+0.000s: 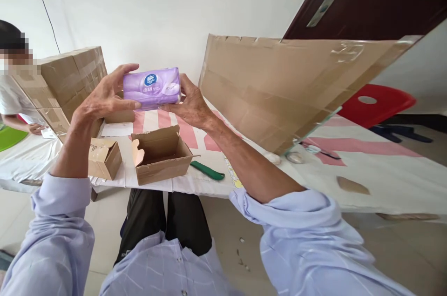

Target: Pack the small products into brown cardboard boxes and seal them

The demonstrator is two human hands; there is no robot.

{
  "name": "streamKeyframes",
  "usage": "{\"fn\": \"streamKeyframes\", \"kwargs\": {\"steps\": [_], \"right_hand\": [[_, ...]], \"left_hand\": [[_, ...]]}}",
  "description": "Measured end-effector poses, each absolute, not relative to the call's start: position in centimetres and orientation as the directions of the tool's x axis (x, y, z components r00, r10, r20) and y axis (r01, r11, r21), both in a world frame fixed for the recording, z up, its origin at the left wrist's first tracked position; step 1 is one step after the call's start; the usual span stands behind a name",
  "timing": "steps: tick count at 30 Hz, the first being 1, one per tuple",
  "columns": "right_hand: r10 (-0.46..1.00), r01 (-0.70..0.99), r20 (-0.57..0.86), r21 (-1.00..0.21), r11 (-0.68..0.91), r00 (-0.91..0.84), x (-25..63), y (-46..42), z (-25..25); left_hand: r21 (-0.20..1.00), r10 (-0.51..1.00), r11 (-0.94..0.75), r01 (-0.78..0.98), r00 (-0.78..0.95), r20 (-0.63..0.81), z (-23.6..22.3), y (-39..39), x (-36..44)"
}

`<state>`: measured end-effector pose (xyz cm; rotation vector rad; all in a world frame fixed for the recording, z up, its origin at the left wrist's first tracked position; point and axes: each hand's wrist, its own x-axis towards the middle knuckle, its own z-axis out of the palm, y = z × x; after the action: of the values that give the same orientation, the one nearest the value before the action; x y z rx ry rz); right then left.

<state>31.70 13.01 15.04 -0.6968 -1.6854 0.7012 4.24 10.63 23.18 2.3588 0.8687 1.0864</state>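
Observation:
A purple tissue pack (152,87) is held up level above the table, its printed face turned toward me. My left hand (108,93) grips its left end, thumb along the lower edge and fingers over the top. At the other end my right hand (190,103) pinches the pack between thumb and fingers. Below it an open cardboard box (164,165) stands on the table with its flaps up; nothing shows inside the part I can see. A smaller closed carton (104,158) sits left of that box, partly behind my left forearm.
A green strap-like item (208,171) lies right of the open box. Large cardboard panels (265,86) rise at the right, and stacked boxes (73,77) at the left. Beyond those, another person (16,96) sits. A roll of tape (295,158) and a cardboard scrap (352,185) lie on the table.

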Motion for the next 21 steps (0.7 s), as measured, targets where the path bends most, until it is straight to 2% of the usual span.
{"fn": "streamKeyframes", "kwargs": {"steps": [4,6,8,11,13,15,17,21], "right_hand": [[0.699,0.138,0.68,-0.688,0.713,-0.221,31.9,14.5,14.2],[0.718,0.166,0.657,-0.701,0.694,-0.23,32.6,15.7,13.2],[0.786,0.241,0.561,-0.751,0.615,-0.258,33.8,16.8,11.9],[0.889,0.384,0.317,-0.815,0.434,-0.331,35.8,17.9,9.3],[0.91,0.433,0.152,-0.841,0.324,-0.386,36.9,18.0,7.6],[0.9,0.444,0.045,-0.859,0.256,-0.433,37.6,17.8,6.2],[0.888,0.431,0.017,-0.87,0.24,-0.459,37.9,17.5,5.0],[0.896,0.424,0.066,-0.864,0.271,-0.438,38.3,16.8,3.7]], "left_hand": [[0.483,0.698,-0.716,0.505,0.501,0.511,23.2,12.2,4.6],[0.447,0.705,-0.704,0.552,0.465,0.536,22.9,13.3,4.3],[0.41,0.711,-0.685,0.602,0.43,0.556,22.5,14.7,3.4],[0.373,0.739,-0.628,0.683,0.374,0.56,21.5,17.3,1.3],[0.375,0.783,-0.561,0.737,0.326,0.531,20.2,19.1,-0.3],[0.381,0.837,-0.481,0.79,0.284,0.468,18.5,20.7,-1.5],[0.374,0.882,-0.407,0.833,0.254,0.397,16.7,22.0,-2.5],[0.344,0.928,-0.308,0.887,0.2,0.316,13.7,23.8,-3.9]]}}
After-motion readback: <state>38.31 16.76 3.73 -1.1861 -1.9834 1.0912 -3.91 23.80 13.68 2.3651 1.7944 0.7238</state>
